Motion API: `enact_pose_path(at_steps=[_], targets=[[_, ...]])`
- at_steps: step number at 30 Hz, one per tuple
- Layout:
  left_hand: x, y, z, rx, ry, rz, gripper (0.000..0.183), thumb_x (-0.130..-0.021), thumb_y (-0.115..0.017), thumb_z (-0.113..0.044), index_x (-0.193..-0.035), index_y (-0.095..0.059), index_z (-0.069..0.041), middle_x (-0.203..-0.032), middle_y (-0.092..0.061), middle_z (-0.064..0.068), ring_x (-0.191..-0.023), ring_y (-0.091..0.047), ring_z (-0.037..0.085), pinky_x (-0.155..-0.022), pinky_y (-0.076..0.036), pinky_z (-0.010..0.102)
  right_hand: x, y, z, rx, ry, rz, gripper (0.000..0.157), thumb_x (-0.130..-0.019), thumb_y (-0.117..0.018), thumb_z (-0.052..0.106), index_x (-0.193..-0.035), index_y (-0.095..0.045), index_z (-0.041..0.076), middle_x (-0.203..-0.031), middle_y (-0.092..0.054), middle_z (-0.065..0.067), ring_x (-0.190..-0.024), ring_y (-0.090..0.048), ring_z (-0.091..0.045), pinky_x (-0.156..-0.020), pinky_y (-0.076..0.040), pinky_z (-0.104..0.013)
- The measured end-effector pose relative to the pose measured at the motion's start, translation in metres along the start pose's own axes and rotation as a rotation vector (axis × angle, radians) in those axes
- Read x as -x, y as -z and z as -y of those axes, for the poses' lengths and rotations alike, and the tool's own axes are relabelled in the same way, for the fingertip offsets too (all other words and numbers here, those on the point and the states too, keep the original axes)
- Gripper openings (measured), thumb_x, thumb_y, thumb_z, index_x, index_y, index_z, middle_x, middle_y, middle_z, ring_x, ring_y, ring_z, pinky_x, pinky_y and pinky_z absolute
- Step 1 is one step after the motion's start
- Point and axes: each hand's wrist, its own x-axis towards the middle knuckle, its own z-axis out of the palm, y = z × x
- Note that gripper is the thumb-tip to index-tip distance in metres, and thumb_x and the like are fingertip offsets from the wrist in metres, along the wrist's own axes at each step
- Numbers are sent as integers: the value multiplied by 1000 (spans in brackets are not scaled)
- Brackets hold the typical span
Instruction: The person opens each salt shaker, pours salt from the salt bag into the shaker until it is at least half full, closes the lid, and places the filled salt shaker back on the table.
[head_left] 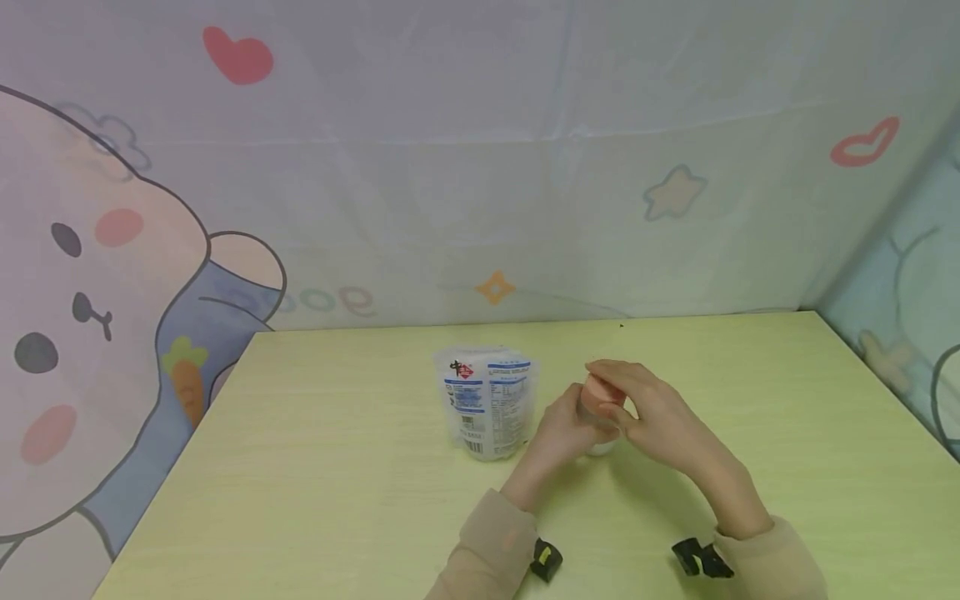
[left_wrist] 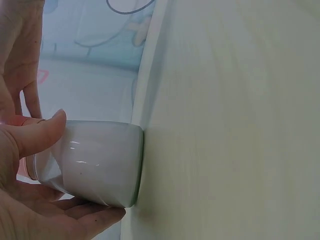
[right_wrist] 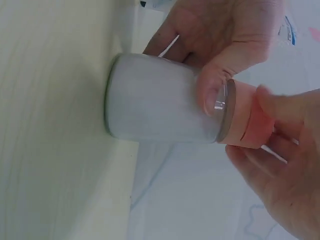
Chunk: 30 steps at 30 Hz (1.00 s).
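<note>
A clear jar (right_wrist: 155, 100) with white contents and a coral-pink lid (head_left: 600, 393) stands upright on the table. My left hand (head_left: 566, 429) holds the jar around its body, thumb on the near side and fingers behind. From above and to the right, my right hand (head_left: 667, 421) grips the lid between thumb and fingers. In the right wrist view the lid (right_wrist: 245, 117) sits on the jar's neck, and a dark line runs partway across its side. The left wrist view shows the jar's glossy wall (left_wrist: 100, 160), with its base at the tabletop.
A plastic pouch (head_left: 491, 408) with blue and black print stands just left of the jar. The pale yellow table (head_left: 315, 467) ends at a printed cloth backdrop (head_left: 420, 192). Black strap pieces (head_left: 546, 560) hang at both sleeves.
</note>
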Motion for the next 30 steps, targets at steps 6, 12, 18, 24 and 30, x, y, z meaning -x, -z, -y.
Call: enact_pose_path(at_steps=[6, 12, 18, 24, 30], targets=[[0, 0, 0, -2, 18, -12, 48, -75, -79, -17, -118, -57, -13, -119, -65, 7, -108, -59, 22, -94, -48, 43, -1, -3, 1, 24, -154, -59, 57, -80, -77, 36, -124, -60, 3, -108, -65, -7, -91, -59, -19, -76, -50, -36], [1, 0, -1, 14, 14, 7, 47, -75, -77, -16, -118, -56, -12, -120, -64, 7, -111, -58, 24, -95, -47, 46, -1, -5, 1, 59, -117, -88, 52, -81, -77, 30, -121, -61, 0, -105, -65, -9, -88, -57, -19, -73, -49, -34], [2, 0, -3, 19, 18, 13, 49, -75, -77, -17, -119, -55, -13, -123, -63, 8, -117, -57, 27, -99, -45, 49, 0, -4, -1, 53, -101, -72, 54, -83, -75, 29, -124, -59, -2, -112, -64, -14, -98, -59, -26, -80, -51, -43], [1, 0, -3, 27, 14, 25, 51, -76, -77, -17, -122, -54, -13, -124, -62, 8, -119, -56, 26, -100, -45, 48, 1, -3, -2, 6, -81, -35, 50, -85, -72, 19, -128, -56, -1, -119, -63, -14, -109, -58, -30, -88, -50, -47], [-1, 3, 0, 31, 10, 41, 52, -77, -77, -18, -123, -55, -12, -125, -62, 6, -120, -55, 25, -103, -43, 47, 1, 0, -2, -77, -50, 18, 52, -84, -70, 4, -133, -53, 2, -128, -60, -13, -117, -55, -30, -92, -49, -48]])
